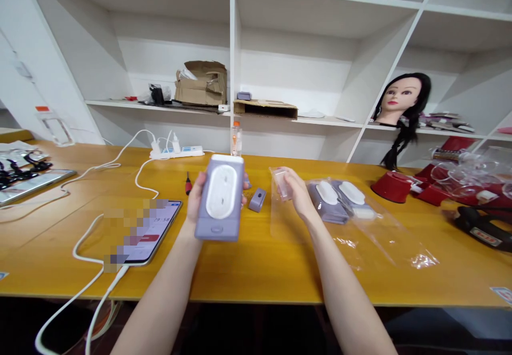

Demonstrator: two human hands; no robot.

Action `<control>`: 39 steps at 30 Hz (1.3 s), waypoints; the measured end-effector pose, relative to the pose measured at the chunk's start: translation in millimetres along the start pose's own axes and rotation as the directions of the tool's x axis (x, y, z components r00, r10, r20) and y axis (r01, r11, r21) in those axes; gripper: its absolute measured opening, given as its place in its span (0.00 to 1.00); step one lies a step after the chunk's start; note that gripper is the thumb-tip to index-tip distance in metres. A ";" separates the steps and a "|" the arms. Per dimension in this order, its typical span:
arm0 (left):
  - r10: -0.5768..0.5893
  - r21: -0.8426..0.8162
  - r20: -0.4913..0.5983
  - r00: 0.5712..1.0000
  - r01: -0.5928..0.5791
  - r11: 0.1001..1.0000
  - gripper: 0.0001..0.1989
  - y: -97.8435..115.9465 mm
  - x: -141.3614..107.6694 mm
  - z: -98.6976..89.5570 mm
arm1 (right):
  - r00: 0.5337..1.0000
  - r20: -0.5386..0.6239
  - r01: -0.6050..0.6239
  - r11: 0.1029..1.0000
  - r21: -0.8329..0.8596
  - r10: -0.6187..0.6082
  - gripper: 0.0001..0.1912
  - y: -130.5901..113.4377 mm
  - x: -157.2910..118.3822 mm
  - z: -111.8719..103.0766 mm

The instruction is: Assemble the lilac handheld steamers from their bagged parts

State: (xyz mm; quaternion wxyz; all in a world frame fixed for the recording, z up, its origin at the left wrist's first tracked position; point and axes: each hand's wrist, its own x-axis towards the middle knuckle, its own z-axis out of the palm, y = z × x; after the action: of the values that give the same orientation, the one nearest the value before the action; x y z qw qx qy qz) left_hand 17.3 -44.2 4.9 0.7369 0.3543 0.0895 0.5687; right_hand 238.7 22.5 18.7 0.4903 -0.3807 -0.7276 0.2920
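In my left hand (194,197) is a purple box-shaped device (203,200) with a white oval panel (222,190) on its face, tilted up above the table. The fingers wrap round its sides from behind. My right hand (295,188) pinches a clear plastic bag (280,221) near its top; a small see-through piece shows at the fingertips, too faint to name. Right of that hand, two more purple devices with white ovals (328,205) lie in clear plastic. Between my hands a small purple part (257,199) rests on the table.
A phone (154,232) with white cables lies at left, a power strip (180,152) behind it. A red-handled screwdriver (188,184) and a bottle (237,139) are near the back. Red stands (394,186) and a black strap (484,229) sit at right, below a mannequin head (404,99) on the shelf.
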 end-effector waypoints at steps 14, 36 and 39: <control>0.404 -0.070 -0.296 0.866 -0.441 0.895 0.31 -1.4 12.5 -6.4 | 0.770 0.628 0.449 0.606 -0.657 0.110 0.19 -21.2 -33.1 41.3; 0.445 0.186 -0.340 0.828 -0.405 0.895 0.24 -19.5 15.0 14.9 | 0.950 0.289 0.160 0.980 -0.115 -0.121 0.18 -33.6 -26.3 29.2; 0.376 0.185 -0.306 0.874 -0.333 0.925 0.24 -21.6 12.3 12.8 | 0.981 0.169 0.096 0.995 -0.009 -0.094 0.16 -32.4 -22.4 26.4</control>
State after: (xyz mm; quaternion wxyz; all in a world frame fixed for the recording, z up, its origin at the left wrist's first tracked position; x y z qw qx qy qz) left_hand 45.0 -40.7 4.1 0.5698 0.3084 0.1832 0.7394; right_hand 210.4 -15.2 24.4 0.4372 -0.3237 -0.7862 0.2932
